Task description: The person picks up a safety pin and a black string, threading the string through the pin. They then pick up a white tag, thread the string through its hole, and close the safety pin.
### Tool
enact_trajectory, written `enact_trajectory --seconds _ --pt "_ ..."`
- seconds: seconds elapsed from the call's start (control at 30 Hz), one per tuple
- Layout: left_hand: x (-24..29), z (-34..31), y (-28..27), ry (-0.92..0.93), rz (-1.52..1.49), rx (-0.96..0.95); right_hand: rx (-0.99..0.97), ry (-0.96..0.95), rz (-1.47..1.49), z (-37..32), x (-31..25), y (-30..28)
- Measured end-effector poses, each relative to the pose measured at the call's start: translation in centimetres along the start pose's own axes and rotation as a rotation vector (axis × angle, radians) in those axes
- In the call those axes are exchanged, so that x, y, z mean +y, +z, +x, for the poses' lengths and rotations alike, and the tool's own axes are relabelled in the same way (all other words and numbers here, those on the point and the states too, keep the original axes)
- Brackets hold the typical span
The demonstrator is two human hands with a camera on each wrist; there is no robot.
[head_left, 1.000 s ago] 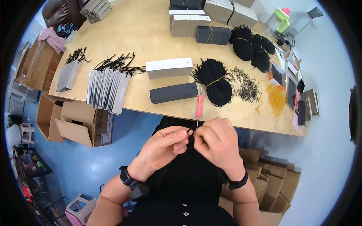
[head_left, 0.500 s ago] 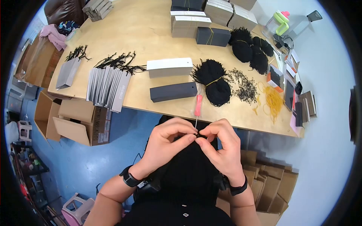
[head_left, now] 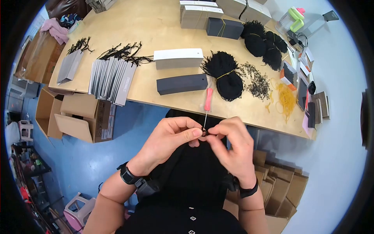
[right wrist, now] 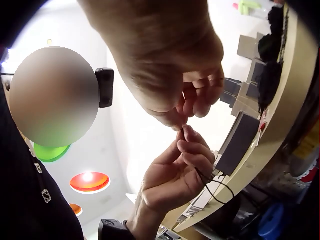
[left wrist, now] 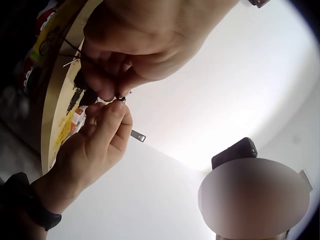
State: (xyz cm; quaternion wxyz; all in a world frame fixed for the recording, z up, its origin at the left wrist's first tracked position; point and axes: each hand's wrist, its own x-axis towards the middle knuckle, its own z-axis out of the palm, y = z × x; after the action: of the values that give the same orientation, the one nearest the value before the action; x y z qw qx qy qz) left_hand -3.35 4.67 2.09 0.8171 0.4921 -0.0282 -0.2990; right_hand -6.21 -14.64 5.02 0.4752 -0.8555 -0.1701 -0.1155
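In the head view my left hand [head_left: 175, 134] pinches a thin black cord [head_left: 204, 133] between thumb and fingers. My right hand [head_left: 235, 142] pinches the same cord from the other side, its fingertips close to the left ones. A small dark loop shows between them. Part of the cord [right wrist: 220, 201] hangs in a curve from the left hand in the right wrist view. Just beyond the fingers, the thin metal shaft of a pink-handled tool [head_left: 208, 99] reaches past the table edge, its tip close to the cord.
On the table [head_left: 148, 23] lie a dark card stack [head_left: 182, 84], a white-topped stack [head_left: 178, 59], a black cord bundle [head_left: 229, 85], small dark clips [head_left: 257, 81] and yellow rubber bands [head_left: 286, 99]. Corded tags [head_left: 111, 80] lie left. An opened carton [head_left: 80, 117] stands below.
The right hand has come from beside the metal shaft to the left fingertips, and a small cord loop now shows between them. The table sits higher in the head view.
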Motion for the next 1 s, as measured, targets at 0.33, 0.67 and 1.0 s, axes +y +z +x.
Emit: enact_trajectory --seconds 0.33,0.67,1.0 --pt "1.4 -0.3 -0.7 -0.181 0.08 -0.064 -0.19 -0.387 -0.256 2.7 0.7 -1.6" --pt "1.1 -0.2 -1.1 -0.184 0.111 -0.059 -0.242 -0.356 -0.263 1.8 0.8 -1.7" --pt "0.3 -0.3 -1.2 -0.104 0.077 0.012 -0.181 -0.373 -0.28 1.4 1.4 -0.6"
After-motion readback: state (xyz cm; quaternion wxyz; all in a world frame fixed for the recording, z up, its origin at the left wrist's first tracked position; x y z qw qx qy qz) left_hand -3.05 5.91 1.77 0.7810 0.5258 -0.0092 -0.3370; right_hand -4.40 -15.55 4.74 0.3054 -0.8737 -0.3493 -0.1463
